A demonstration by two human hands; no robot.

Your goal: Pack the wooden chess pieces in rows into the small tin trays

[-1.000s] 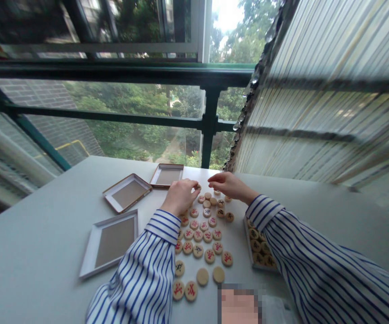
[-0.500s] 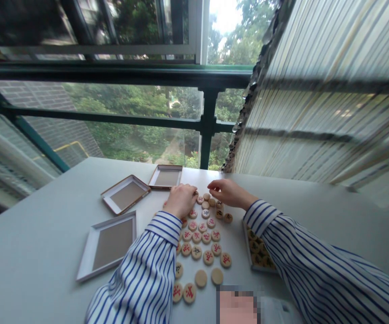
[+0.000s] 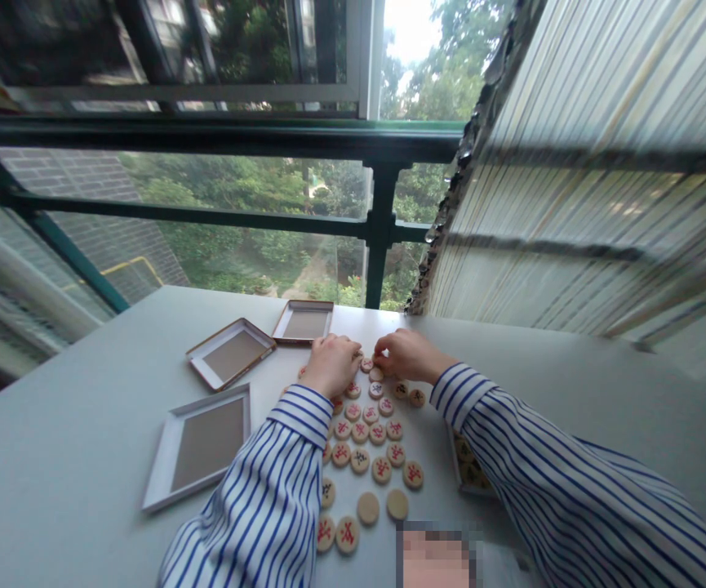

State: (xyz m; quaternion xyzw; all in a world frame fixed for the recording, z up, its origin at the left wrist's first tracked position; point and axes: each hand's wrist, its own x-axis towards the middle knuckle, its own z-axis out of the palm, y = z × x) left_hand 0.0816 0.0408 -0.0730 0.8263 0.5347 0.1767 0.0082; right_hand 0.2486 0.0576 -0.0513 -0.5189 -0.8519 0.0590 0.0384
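Round wooden xiangqi pieces (image 3: 360,432) lie spread over the white table between my arms, most with red characters, a few with black ones, and some showing a plain face. My left hand (image 3: 333,364) is closed at the far left of the spread, fingers curled down; what is under its fingertips is hidden. Across from it, my right hand (image 3: 412,356) pinches at a piece at the far end, its thumb and fingers drawn together there. A red-character piece (image 3: 367,365) lies between the two hands. Just below the right fingertips is a plain piece (image 3: 376,375).
On the left stand a white-rimmed shallow tray (image 3: 206,441) and two brown-edged box parts (image 3: 231,353). A tray of pieces (image 3: 470,474) sits partly under my right forearm. Beyond the white table (image 3: 71,425) are a window railing and a string curtain (image 3: 548,212).
My right hand has moved slightly left and down onto the far pieces, covering plain ones that showed before. My left hand stays nearly in place. The view has shifted slightly.
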